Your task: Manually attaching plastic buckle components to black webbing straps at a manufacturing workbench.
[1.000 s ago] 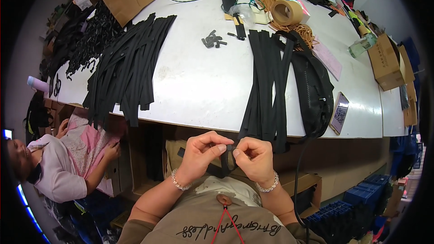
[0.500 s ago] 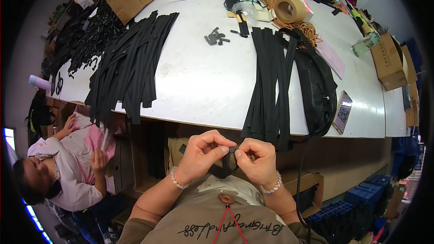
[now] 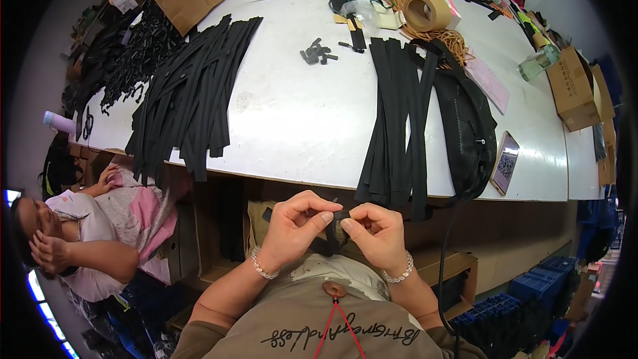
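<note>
Left hand (image 3: 296, 223) and right hand (image 3: 377, 229) have fingers pinching one black strip (image 3: 341, 215), seemingly unfinished; progress on strip piles (image 3: 189, 100) beyond them is unclear.

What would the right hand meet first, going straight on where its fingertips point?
Probably the small black piece at the right hand's fingertips, then the left hand; exact depth is unclear.

Hands (image 3: 294, 227): both pinching a black strip (image 3: 341, 215)
Desk (image 3: 299, 126): black strap bundles (image 3: 189, 93) left and right, small black pieces (image 3: 316, 52) between
Black bag (image 3: 468, 134): beside phone (image 3: 505, 165)
</note>
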The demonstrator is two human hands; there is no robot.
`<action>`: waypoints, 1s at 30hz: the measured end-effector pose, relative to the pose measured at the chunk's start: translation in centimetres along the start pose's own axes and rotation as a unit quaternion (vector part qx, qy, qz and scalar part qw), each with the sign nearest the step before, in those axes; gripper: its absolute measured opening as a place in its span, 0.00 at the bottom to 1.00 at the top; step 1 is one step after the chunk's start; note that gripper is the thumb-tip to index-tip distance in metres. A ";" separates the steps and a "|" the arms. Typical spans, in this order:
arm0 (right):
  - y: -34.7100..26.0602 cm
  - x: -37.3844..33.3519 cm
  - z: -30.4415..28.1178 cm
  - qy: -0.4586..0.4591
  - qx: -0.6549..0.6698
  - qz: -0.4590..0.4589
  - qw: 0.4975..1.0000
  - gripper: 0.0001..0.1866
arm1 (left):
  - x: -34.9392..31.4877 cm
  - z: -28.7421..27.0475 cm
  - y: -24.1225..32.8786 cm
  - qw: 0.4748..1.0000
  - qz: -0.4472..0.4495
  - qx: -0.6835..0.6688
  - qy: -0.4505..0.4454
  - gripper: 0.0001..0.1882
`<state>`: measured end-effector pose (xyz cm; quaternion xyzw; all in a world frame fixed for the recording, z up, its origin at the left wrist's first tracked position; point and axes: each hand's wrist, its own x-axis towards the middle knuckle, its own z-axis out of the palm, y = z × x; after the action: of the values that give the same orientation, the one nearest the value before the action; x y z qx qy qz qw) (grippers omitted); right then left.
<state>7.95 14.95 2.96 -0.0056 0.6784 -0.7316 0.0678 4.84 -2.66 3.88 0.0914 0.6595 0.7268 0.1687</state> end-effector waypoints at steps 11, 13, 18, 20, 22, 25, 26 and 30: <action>0.5 -1.0 1.1 0.046 0.108 0.023 0.993 0.03 | -0.4 0.1 0.2 0.998 -0.040 -0.040 -0.010 0.07; 0.5 -1.0 1.1 0.039 0.112 0.026 0.993 0.02 | -0.6 -0.1 0.3 1.000 -0.006 -0.016 -0.022 0.07; 0.8 -0.7 1.0 0.035 0.046 -0.122 0.991 0.03 | -1.5 0.5 0.5 0.998 0.038 -0.054 0.024 0.08; 0.6 -0.6 1.0 0.029 0.037 -0.135 0.990 0.04 | -1.6 0.2 0.1 0.997 0.056 -0.054 0.028 0.08; 0.5 -0.6 1.0 0.025 0.029 -0.148 0.988 0.04 | -1.4 -0.3 -0.1 0.991 0.132 0.020 0.010 0.09; 0.7 -0.5 1.0 0.020 0.016 -0.166 0.986 0.05 | -1.3 -0.6 0.4 0.986 0.156 0.059 0.002 0.10; 0.8 -0.5 0.9 0.016 0.011 -0.177 0.984 0.06 | -1.3 -0.7 0.4 0.986 0.155 0.059 0.003 0.10; 0.8 -0.5 0.9 0.006 0.004 -0.194 0.981 0.07 | -1.4 -1.0 0.3 0.975 0.200 0.095 -0.004 0.10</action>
<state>8.61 14.03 2.31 -0.1322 0.6615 -0.7338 -0.0800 5.74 -4.14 4.16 0.2397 0.6931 0.6797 0.0136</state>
